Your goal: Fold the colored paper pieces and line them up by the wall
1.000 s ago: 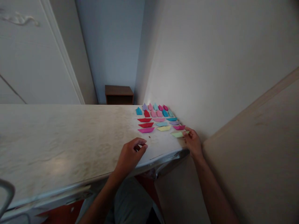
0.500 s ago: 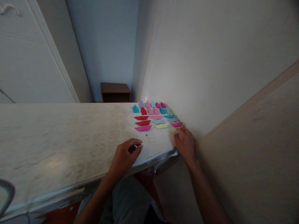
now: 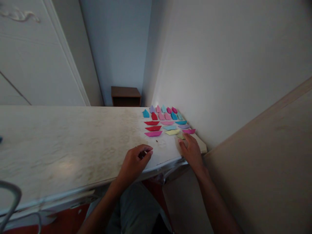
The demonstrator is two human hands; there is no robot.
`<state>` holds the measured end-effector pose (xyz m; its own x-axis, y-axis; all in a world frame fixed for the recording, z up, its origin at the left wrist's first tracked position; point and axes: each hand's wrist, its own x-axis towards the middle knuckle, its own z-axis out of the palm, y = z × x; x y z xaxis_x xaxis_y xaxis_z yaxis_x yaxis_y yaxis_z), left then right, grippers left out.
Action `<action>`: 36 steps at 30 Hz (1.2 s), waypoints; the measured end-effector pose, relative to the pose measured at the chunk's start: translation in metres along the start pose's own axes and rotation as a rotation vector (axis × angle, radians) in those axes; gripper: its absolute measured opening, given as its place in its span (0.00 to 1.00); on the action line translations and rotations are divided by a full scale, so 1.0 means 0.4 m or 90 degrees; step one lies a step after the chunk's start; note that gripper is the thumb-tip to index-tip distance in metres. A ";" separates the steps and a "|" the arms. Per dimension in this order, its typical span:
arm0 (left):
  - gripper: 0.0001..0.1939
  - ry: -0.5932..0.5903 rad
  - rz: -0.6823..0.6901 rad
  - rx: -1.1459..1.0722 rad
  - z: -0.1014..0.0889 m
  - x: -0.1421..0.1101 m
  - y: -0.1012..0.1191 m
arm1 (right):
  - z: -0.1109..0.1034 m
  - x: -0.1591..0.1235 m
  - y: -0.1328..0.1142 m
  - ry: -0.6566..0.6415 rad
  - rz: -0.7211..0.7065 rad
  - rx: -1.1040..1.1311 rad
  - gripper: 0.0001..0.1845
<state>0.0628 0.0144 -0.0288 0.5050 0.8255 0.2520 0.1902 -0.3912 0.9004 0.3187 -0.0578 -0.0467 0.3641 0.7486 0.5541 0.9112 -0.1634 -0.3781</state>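
Several folded paper shapes in red (image 3: 153,128), pink, teal, purple and yellow lie in rows on the pale marbled table (image 3: 73,143) near the wall. My right hand (image 3: 191,151) lies flat, fingers stretched, over a light green folded paper (image 3: 180,136) at the near right of the rows, covering most of it. My left hand (image 3: 135,162) rests on the table's front edge with its fingers curled in a loose pinch; whether anything is in it I cannot make out. A small dark speck (image 3: 157,141) sits between the hands.
A cream wall (image 3: 219,65) runs along the table's right side. A pale board (image 3: 268,156) leans at the right. A brown cabinet (image 3: 125,96) stands beyond the table, a white door (image 3: 36,58) at left. A metal frame (image 3: 9,204) shows at bottom left.
My right hand, which held the green paper by its end, has laid it on the table and now presses flat on it, shifted slightly left. My left hand has barely moved.
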 end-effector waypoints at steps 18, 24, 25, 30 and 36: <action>0.13 0.186 -0.128 -0.068 -0.352 -0.109 -0.083 | 0.176 -0.010 -0.538 -0.444 0.089 0.749 0.19; 0.13 0.423 -0.139 0.227 -0.572 -0.191 -0.154 | 0.240 -0.040 -0.675 -0.486 0.073 0.743 0.19; 0.13 0.485 -0.143 0.310 -0.608 -0.199 -0.164 | 0.245 -0.047 -0.693 -0.489 0.070 0.739 0.19; 0.22 0.549 -0.292 0.653 -0.735 -0.201 -0.195 | 0.253 -0.076 -0.744 -0.498 0.056 0.707 0.19; 0.21 0.459 -0.430 0.693 -0.775 -0.169 -0.223 | 0.244 -0.087 -0.728 -0.491 0.048 0.669 0.21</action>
<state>-0.2495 0.1197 -0.0164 -0.3937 0.8639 0.3141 0.9057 0.3061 0.2934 0.0220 0.0264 -0.0286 -0.1167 0.9904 0.0738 0.1803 0.0942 -0.9791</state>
